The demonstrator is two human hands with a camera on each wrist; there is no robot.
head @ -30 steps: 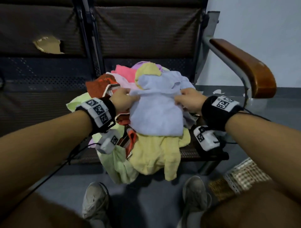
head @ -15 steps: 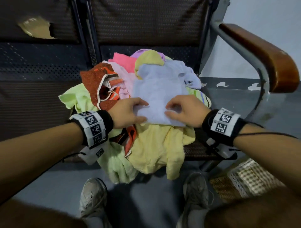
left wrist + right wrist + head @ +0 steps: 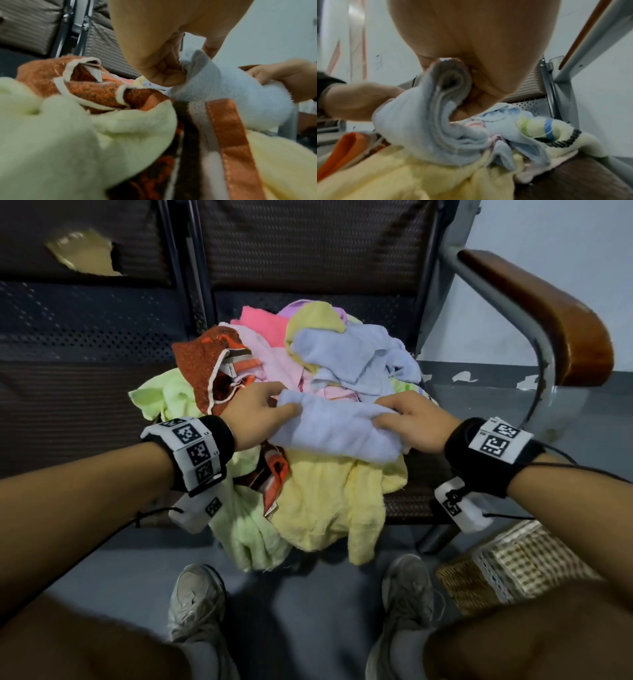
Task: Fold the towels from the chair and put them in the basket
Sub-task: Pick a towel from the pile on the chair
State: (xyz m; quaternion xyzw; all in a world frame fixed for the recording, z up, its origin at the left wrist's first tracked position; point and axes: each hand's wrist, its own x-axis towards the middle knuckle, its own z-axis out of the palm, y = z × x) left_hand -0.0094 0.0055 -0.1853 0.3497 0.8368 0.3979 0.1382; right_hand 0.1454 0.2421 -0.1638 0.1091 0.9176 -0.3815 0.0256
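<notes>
Half a second ago the blue towel (image 3: 337,429) lay as a taller panel with both hands at its near edge; now it is folded into a low, wide band, and the hands sit at its two ends. The left hand (image 3: 255,414) pinches the left end, thumb over the fold and fingers curled under; the left wrist view shows the cloth bunched between thumb and fingers (image 3: 164,70). The right hand (image 3: 412,421) grips the right end, and the right wrist view shows the stacked layers curling in a loop inside its curled fingers.

The towel is soft, fuzzy terry, pale blue, rounded along the fold. It rests on top of the pile (image 3: 308,491) on the chair (image 3: 421,501), between the two grips. Under it hangs a yellow towel (image 3: 329,501); left of the left grip lie a rust-orange patterned towel (image 3: 202,361) with a pale hem and a lime towel (image 3: 161,395); beyond the grips, more blue and pink cloth lies crumpled. The chair seat is dark perforated metal. A woven basket (image 3: 507,563) stands on the floor below the right wrist
</notes>
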